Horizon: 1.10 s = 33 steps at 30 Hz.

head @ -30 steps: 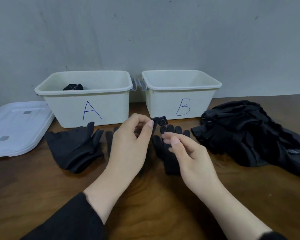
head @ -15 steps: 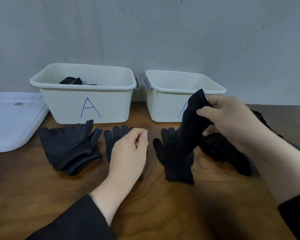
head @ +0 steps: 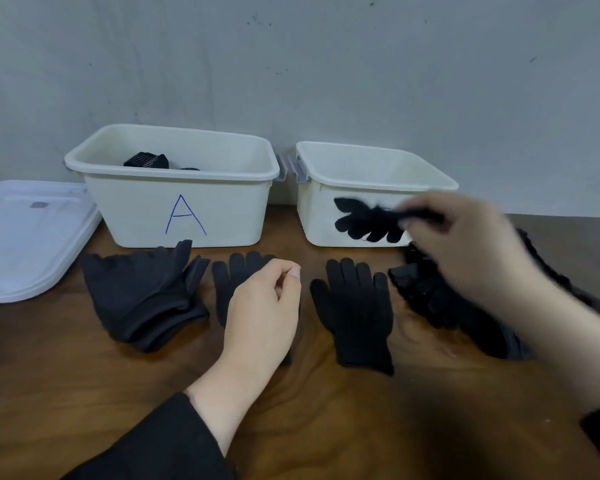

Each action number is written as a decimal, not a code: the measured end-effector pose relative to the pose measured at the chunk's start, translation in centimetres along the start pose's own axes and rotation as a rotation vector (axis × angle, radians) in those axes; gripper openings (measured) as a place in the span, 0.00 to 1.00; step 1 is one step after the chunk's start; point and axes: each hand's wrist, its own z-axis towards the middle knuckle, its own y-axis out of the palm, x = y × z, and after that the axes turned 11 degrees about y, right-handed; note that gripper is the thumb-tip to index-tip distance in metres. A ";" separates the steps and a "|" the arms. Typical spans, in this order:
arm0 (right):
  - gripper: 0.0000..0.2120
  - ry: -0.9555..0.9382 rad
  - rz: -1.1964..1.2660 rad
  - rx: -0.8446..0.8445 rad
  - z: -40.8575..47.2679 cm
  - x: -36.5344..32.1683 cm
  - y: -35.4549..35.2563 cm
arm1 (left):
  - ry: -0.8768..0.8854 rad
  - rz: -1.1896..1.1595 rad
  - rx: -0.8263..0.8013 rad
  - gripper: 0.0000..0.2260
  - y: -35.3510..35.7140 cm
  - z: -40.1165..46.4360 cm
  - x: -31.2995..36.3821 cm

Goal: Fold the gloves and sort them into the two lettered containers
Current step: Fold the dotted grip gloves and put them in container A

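Note:
My right hand (head: 465, 244) holds a black glove (head: 366, 220) by its cuff in the air, fingers pointing left, in front of the white container B (head: 374, 168), hiding its letter. My left hand (head: 264, 303) rests with fingers curled, holding nothing, over a flat black glove (head: 238, 271) on the table. Another black glove (head: 355, 313) lies flat between my hands. Container A (head: 174, 202) stands at the left with folded dark gloves (head: 146, 161) inside.
A stack of black gloves (head: 142, 292) lies in front of container A. A heap of black gloves (head: 440, 306) sits at the right, partly behind my right arm. White lids (head: 25, 233) lie at the far left. A grey wall stands behind the containers.
My right hand has lifted a glove off the flat one and swung it up sideways in front of container B. My left hand let go of a cuff and settled down.

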 end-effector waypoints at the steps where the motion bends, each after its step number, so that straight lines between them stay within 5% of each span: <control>1: 0.12 0.003 -0.008 -0.055 -1.9 1.3 1.4 | 0.013 0.008 -0.002 0.10 0.0 0.0 0.0; 5: 0.11 -0.030 -0.053 -0.282 -8.5 6.4 6.5 | 0.055 0.050 -0.062 0.08 0.0 0.0 0.0; 14: 0.08 -0.022 0.014 -0.248 -9.5 7.4 7.0 | 0.319 0.383 -0.515 0.11 0.9 -0.7 0.0; 21: 0.14 -0.069 0.011 -0.323 -9.2 7.7 5.9 | 0.383 0.399 -0.526 0.15 1.0 -0.7 0.2; 25: 0.18 -0.062 -0.022 -0.424 -8.7 9.5 4.4 | 0.561 0.390 -0.706 0.20 0.4 -0.9 0.3; 28: 0.23 -0.077 -0.086 -0.518 -8.7 10.5 4.2 | 0.505 0.383 -0.776 0.20 0.3 -1.0 0.0; 33: 0.16 -0.160 -0.170 -0.376 -8.6 10.1 5.3 | 0.535 0.387 -0.774 0.25 0.7 -0.9 0.3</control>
